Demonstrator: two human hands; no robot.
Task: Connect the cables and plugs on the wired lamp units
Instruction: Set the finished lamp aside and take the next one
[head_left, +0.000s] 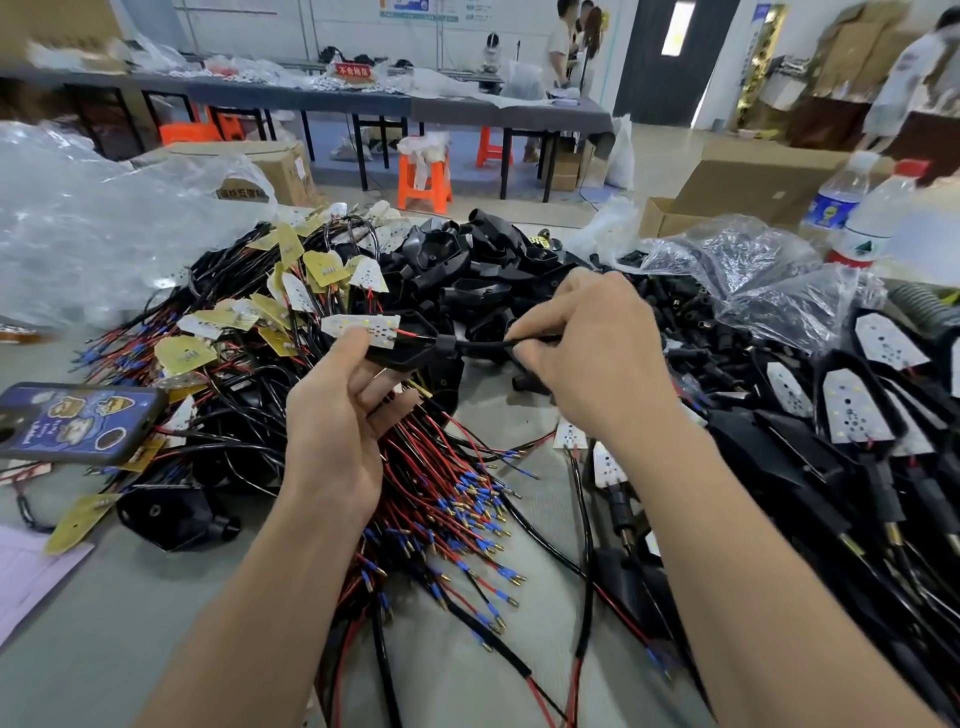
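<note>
Spilling nearest, just below the housing (410, 351): red and black wires (457, 514) with blue tips. Gripping that housing above the wires in the left hand (332, 415), thumb on top, fingers curled beneath, white board (361, 327) sitting at its left end. Pinching the black cable (483, 344) just right of the housing with the right hand (597, 353), thumb and forefinger closed on it, other fingers curled. Lying well left of the housing, a phone (78, 421); piling up behind it, black shells (467, 260); standing far right of it, bottles (872, 218).
</note>
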